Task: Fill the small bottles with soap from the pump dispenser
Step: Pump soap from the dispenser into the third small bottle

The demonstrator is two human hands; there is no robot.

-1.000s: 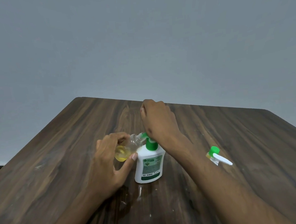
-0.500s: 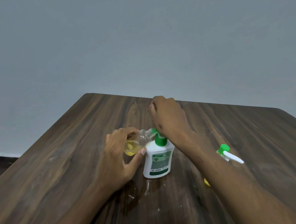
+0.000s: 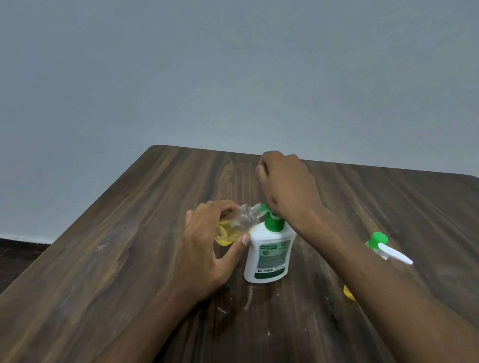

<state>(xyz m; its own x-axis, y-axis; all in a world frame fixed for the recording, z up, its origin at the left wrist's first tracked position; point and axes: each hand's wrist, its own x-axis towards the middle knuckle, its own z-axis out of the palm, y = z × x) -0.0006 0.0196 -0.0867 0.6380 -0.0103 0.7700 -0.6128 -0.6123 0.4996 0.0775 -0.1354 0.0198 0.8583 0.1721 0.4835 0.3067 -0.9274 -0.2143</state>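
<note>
The left hand (image 3: 206, 248) grips a small clear bottle (image 3: 236, 223), fingers curled over its body and thumb under it, holding it tilted with its open neck up against the green nozzle of the pump dispenser (image 3: 268, 252). The right hand (image 3: 286, 187) sits on top of the pump head, fingers curled into a loose fist with nothing visibly held inside; its lower edge appears to press the pump down, though the contact point itself is hidden beneath the hand.

The bottle shows yellow soap pooled in its lower end, about a third of its body as far as can be told, with the upper part toward the neck clear. So this 1 bottle is partly filled, and it probably needs several more presses before it is full.

The dispenser stands upright on the brown wooden surface (image 3: 127, 286), touching the left thumb's tip. To the right, well apart from the dispenser, a second small item with a green cap and a white spout (image 3: 382, 245) lies beside the right forearm; whether it is a filled bottle or only a cap piece cannot be told. A yellow patch (image 3: 349, 292) peeks out by the forearm, mostly hidden. Capping the bottle in hand is yet to come.
</note>
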